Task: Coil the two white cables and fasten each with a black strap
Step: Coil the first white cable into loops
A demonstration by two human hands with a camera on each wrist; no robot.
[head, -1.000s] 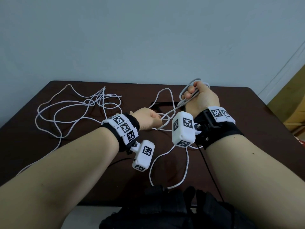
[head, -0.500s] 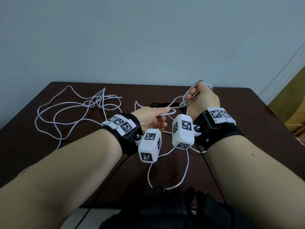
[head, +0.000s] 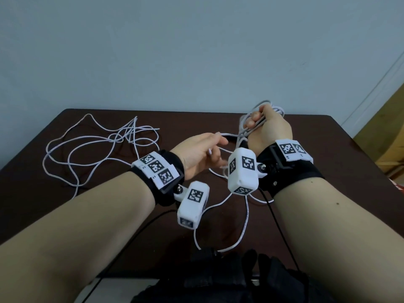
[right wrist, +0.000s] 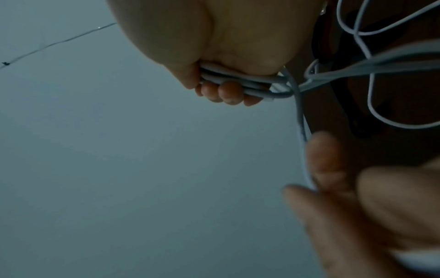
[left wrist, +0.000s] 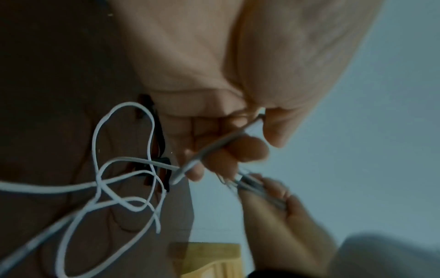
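My right hand [head: 260, 125] is raised over the back of the dark table [head: 32, 176] and grips a bundle of several loops of one white cable [right wrist: 240, 80]. My left hand [head: 209, 149] sits just left of it and pinches a strand of the same cable [left wrist: 214, 146] between thumb and fingers. The cable's free length [head: 244, 226] hangs down and trails over the table toward me. The second white cable [head: 94, 149] lies loose and tangled at the table's left. A black strap [left wrist: 161, 169] lies on the table under the hands.
A pale wall rises behind the table. Something wooden and yellow [head: 389, 136] stands to the right. Black cloth [head: 229, 278] lies at the table's near edge. Thin black wires [head: 277, 224] run from the wrist cameras toward me.
My left hand has come up from the table with a strand and moved right, close to the right hand. The right hand's bundle has stayed raised.
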